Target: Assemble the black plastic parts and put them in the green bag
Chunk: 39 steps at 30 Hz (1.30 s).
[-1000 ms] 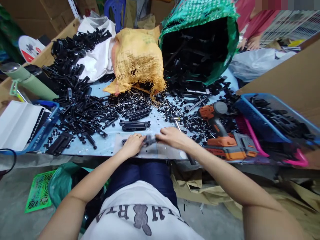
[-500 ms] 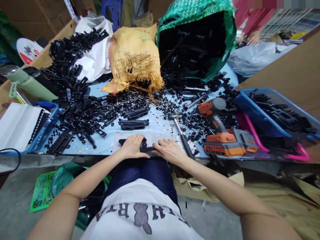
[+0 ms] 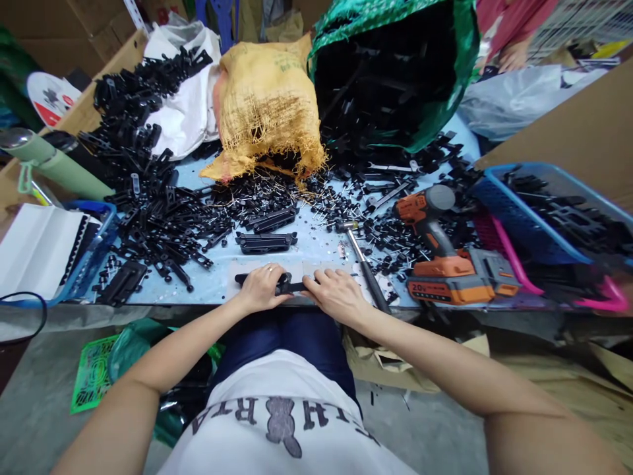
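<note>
Along the pale-blue bench point(image 3: 316, 249), the left hand point(image 3: 264, 287) and right hand point(image 3: 337, 295) held a slender black bar-shaped part point(image 3: 295, 287), both grips closed. Uneven finger pressure could have made it slip.

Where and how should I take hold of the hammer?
Take the hammer by its black grip, probably from above, on the person's side. The grip slants toward the near edge of the table, while the head lies farther off among loose screws.
</note>
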{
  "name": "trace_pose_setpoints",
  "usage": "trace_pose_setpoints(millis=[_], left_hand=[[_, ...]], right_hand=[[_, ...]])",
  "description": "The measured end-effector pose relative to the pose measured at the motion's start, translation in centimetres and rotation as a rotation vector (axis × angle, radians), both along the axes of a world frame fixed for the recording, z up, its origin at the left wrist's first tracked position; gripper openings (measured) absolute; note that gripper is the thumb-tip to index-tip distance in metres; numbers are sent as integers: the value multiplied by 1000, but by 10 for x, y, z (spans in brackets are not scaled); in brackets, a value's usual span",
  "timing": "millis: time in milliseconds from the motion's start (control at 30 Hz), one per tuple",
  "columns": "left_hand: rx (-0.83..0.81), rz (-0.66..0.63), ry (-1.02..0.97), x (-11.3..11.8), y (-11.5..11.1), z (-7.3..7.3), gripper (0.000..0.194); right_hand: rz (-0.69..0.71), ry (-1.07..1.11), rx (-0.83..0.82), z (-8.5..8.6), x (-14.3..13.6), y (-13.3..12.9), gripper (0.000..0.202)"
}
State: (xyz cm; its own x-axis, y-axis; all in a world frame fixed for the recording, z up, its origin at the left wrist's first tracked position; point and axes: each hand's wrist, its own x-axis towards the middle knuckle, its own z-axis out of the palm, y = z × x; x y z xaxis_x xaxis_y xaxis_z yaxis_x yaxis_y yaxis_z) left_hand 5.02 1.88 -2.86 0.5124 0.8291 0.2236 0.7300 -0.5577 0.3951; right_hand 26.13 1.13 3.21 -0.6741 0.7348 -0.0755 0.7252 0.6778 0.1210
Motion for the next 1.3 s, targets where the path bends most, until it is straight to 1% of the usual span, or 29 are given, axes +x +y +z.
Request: trace_pose_setpoints(millis=[100,167,233,300,333,400,467,500,567,600,667,733,800,867,900,933,967,1000,1067,1133,1200,1233,1300], left_hand=[[5,27,10,1,-1,-3,44],[-19,34,24,2,-3,-4,46],[-56,20,47,6,-2,-2,49],[-61,-19,59,12,7,5,55],[-46,-25,57,15,17,10,56],[3,38,49,22,48,22,51],[13,218,81,27,92,33,33],[-4,298,125,28,116,37,29],[-110,453,219,28,159,40,29],[-161,494,247,27,176,40,27],[-225,523,264,25,199,38,23],[-228,506,245,22,206,36,19],[-203,496,232,18,199,37,19],[-147,497,164,11,180,42,22],[-126,500,72,6,167,45,22],[-128,504,-62,-1,150,47,22],[-157,510,-241,-8,132,48,21],[-234,517,-438,-17,113,47,21],[-463,555,-799,-35,73,42,25],[-694,596,-1065,-50,39,33,34],[-849,624,-1207,-58,14,24,40],[-885,633,-1238,-59,7,20,41],[-881,644,-1251,-58,-1,14,41]], right_hand=[[29,3,-4,4,-1,4,31],[47,15,-10,2,1,10,32],[54,33,-34,-7,8,18,34],[58,66,-66,-20,16,27,36],[63,91,-81,-28,21,30,36],[75,155,-102,-43,30,34,36],[71,212,-119,-54,36,32,36],[64,234,-129,-58,38,30,36],[46,266,-148,-60,41,28,36],[34,282,-152,-60,41,30,35],[-3,322,-133,-57,42,42,33],[-81,362,-71,-52,40,69,30],[-203,366,15,-49,36,105,29],[-334,300,89,-48,28,143,30],[-364,243,98,-48,24,159,33],[-372,189,93,-48,20,173,34],[-363,143,76,-48,17,183,35],[-343,110,55,-47,14,189,35],[-309,87,33,-46,12,192,30],[-294,119,40,-45,14,185,26],[-294,216,44,-43,16,172,25],[-297,288,36,-43,18,164,25],[-290,453,-9,-41,19,150,24]])
